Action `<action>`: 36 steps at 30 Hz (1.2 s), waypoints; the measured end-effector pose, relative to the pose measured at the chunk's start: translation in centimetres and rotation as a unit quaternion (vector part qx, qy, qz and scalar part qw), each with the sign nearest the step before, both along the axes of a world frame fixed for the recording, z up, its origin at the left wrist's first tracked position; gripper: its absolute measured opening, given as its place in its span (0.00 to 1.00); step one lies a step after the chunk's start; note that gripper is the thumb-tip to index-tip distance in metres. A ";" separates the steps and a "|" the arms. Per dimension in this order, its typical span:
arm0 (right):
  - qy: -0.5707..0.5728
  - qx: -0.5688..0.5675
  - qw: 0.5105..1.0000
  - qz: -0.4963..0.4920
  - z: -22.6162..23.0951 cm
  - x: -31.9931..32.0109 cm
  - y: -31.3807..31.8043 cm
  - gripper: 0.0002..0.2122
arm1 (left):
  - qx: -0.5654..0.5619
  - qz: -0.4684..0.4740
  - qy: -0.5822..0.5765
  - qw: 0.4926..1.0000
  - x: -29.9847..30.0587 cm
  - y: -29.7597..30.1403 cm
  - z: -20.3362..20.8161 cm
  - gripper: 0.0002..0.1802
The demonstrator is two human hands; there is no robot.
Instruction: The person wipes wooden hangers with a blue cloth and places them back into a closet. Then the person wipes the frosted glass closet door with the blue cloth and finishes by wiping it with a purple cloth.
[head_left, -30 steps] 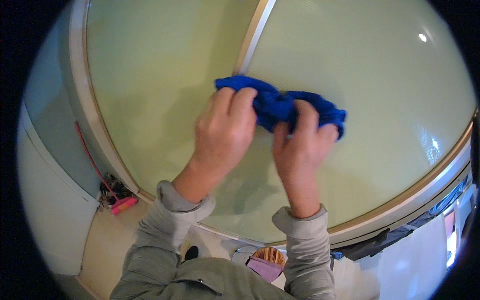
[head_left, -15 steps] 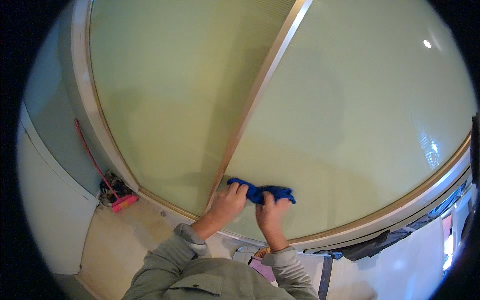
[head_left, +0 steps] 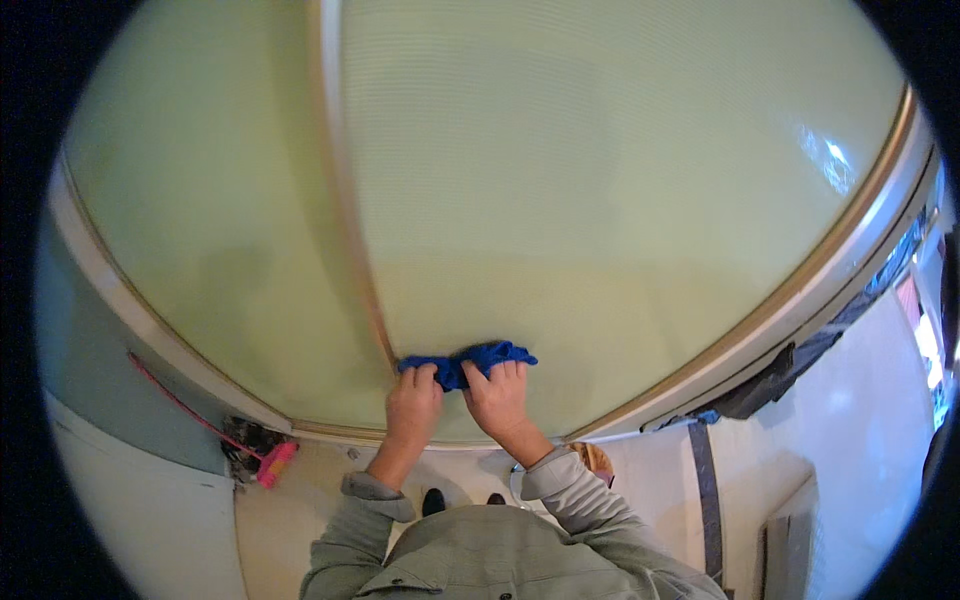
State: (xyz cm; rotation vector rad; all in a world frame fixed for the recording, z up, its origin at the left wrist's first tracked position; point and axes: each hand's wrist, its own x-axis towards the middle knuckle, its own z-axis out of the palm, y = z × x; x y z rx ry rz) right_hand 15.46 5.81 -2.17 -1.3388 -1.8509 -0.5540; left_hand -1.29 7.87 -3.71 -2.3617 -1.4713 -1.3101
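A crumpled blue cloth (head_left: 478,359) is pressed low against a frosted pale green glass panel (head_left: 600,220). My left hand (head_left: 413,402) holds the cloth's left end, right next to the thin gold divider strip (head_left: 350,230) between the two panels. My right hand (head_left: 497,396) presses on the cloth's middle and right part, fingers curled over it. Both forearms wear grey sleeves and rise from the lower edge.
A gold and white frame (head_left: 790,300) runs around the glass. A pink-handled brush (head_left: 272,465) with a long red stick lies on the light floor at the lower left. A dark strip (head_left: 706,490) lies on the floor at the right.
Both hands have carried the cloth down the glass, from the middle of the panel to its lower edge. The view has tilted, so the divider now stands nearly upright.
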 end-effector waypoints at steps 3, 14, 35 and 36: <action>0.065 -0.054 0.995 -0.048 -4.2 1.5 -1.4 0.17 | -0.026 -0.033 0.019 0.999 1.1 -0.2 -3.5 0.12; 0.123 0.118 0.984 -0.056 13.5 5.6 -0.1 0.22 | 0.189 -0.060 -0.064 0.978 7.4 1.5 16.2 0.15; 0.275 0.176 0.935 -0.137 10.7 17.2 -3.0 0.17 | 0.149 -0.166 0.029 0.974 19.7 -0.5 13.6 0.12; 0.266 0.180 0.937 -0.138 11.5 17.4 -2.9 0.17 | 0.158 -0.173 0.010 0.972 20.2 -0.2 13.8 0.13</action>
